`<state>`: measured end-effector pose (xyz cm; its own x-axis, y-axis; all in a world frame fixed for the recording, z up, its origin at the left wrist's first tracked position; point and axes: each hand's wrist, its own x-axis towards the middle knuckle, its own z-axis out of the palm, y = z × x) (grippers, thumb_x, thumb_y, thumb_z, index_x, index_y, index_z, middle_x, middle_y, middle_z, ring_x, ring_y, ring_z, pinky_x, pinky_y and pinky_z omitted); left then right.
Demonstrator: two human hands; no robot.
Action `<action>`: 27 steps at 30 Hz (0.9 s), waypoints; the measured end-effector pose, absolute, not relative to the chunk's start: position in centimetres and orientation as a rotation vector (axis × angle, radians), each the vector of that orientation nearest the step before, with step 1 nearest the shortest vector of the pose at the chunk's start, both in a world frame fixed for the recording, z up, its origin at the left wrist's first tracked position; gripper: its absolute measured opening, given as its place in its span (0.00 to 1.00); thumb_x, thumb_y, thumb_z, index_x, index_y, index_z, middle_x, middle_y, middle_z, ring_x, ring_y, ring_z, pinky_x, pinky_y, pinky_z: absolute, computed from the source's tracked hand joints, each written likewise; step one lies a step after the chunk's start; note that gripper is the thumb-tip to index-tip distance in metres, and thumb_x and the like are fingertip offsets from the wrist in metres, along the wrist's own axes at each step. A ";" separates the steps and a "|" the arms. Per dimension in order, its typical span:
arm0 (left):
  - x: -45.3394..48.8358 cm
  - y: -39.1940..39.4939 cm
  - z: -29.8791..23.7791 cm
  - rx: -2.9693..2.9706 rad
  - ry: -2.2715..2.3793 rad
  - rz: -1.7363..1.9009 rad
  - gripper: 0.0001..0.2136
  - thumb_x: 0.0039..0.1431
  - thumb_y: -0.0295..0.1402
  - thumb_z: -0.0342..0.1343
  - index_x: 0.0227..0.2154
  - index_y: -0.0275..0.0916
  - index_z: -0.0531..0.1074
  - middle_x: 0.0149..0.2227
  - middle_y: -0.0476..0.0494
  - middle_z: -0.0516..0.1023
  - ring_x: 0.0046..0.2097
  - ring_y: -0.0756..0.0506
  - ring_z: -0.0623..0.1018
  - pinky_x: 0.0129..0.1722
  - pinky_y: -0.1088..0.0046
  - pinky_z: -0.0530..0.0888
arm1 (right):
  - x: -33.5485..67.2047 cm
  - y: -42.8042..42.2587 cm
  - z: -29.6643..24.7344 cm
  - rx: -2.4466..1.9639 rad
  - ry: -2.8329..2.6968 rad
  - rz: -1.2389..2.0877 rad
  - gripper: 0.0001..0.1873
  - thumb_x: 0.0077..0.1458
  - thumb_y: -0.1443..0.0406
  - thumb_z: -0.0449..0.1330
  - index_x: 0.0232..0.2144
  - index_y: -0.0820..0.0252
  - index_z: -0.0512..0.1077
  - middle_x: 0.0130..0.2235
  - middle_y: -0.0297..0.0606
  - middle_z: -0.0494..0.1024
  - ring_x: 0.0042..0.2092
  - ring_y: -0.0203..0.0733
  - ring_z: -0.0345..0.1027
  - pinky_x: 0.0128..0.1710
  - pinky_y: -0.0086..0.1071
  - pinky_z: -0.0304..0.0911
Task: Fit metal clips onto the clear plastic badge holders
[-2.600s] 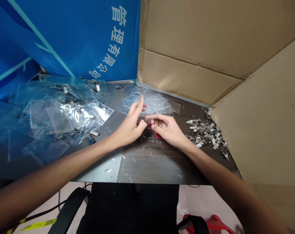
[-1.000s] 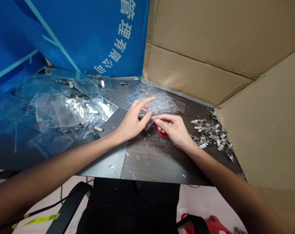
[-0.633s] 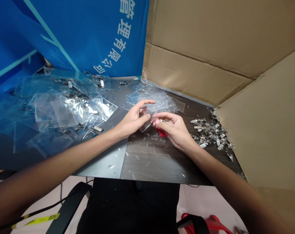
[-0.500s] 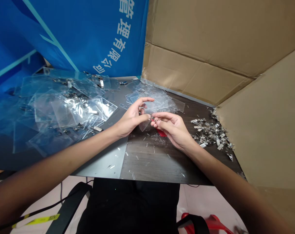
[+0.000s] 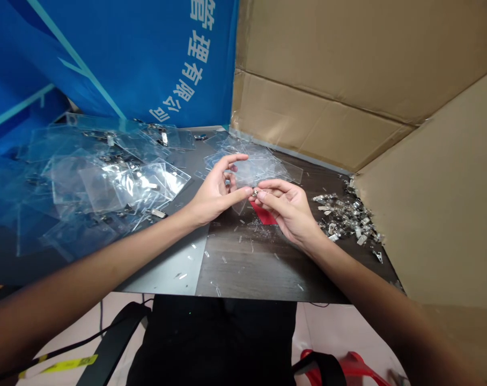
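Note:
My left hand (image 5: 216, 192) is closed with its thumb on the edge of a clear plastic badge holder (image 5: 239, 206), which hangs below the thumb and is partly hidden. Its index finger stretches out above. A small metal clip (image 5: 255, 193) is pinched between the thumb and fingers of my right hand (image 5: 289, 208). Both hands meet at this clip, with my left thumb tip against it. Whether the clip is joined to the holder is too small to tell.
Many clear badge holders with clips (image 5: 107, 177) lie heaped at left. More clear holders (image 5: 259, 161) are stacked behind my hands. A pile of metal clips (image 5: 352, 217) sits at right by the cardboard wall (image 5: 316, 118). A red piece (image 5: 264, 214) and plastic scraps lie on the table (image 5: 259, 273).
My two hands have come closer together, so that my left thumb now meets the metal clip in my right hand. The view has shifted slightly.

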<state>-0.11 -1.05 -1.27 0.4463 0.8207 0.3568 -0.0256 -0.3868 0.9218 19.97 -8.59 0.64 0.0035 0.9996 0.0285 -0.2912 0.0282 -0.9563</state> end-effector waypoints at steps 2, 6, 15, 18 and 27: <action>-0.2 -0.9 -1.5 1.760 0.716 1.099 0.37 0.60 0.57 0.73 0.68 0.53 0.69 0.58 0.38 0.68 0.41 0.45 0.73 0.44 0.62 0.78 | 20.0 -8.5 0.6 -0.956 -0.998 1.322 0.24 0.44 0.53 0.86 0.39 0.55 0.84 0.40 0.39 0.89 0.43 0.46 0.87 0.53 0.44 0.84; -0.3 -0.8 -1.5 1.763 0.750 1.125 0.36 0.61 0.58 0.72 0.68 0.55 0.69 0.57 0.38 0.66 0.39 0.46 0.72 0.41 0.63 0.78 | 20.1 -8.3 0.5 -0.950 -0.978 1.346 0.24 0.43 0.54 0.87 0.39 0.55 0.85 0.42 0.39 0.90 0.45 0.47 0.88 0.56 0.45 0.84; -0.1 -1.3 -1.5 1.858 0.841 1.257 0.37 0.60 0.54 0.74 0.68 0.54 0.68 0.59 0.38 0.67 0.46 0.42 0.74 0.46 0.61 0.79 | 20.0 -8.5 0.4 -0.958 -1.016 1.269 0.25 0.41 0.56 0.88 0.39 0.55 0.85 0.42 0.39 0.90 0.46 0.46 0.87 0.58 0.46 0.83; 0.1 -1.6 -1.5 1.913 0.872 1.306 0.38 0.60 0.51 0.75 0.68 0.54 0.66 0.62 0.37 0.66 0.59 0.36 0.72 0.53 0.59 0.79 | 20.0 -8.6 0.5 -0.991 -1.087 1.177 0.26 0.39 0.56 0.88 0.39 0.55 0.84 0.42 0.40 0.89 0.47 0.47 0.86 0.56 0.45 0.83; 0.6 -1.8 -1.9 1.877 0.806 1.365 0.35 0.57 0.43 0.77 0.63 0.52 0.68 0.58 0.39 0.67 0.58 0.38 0.73 0.57 0.61 0.79 | 19.9 -8.7 0.5 -1.029 -1.245 0.981 0.19 0.50 0.55 0.82 0.38 0.56 0.82 0.42 0.40 0.88 0.45 0.45 0.86 0.53 0.41 0.83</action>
<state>0.61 -1.85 -1.88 0.2612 0.7961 0.5459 0.0929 -0.5836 0.8067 19.93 -8.72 0.45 0.0756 0.9642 0.2541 -0.0213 0.2564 -0.9663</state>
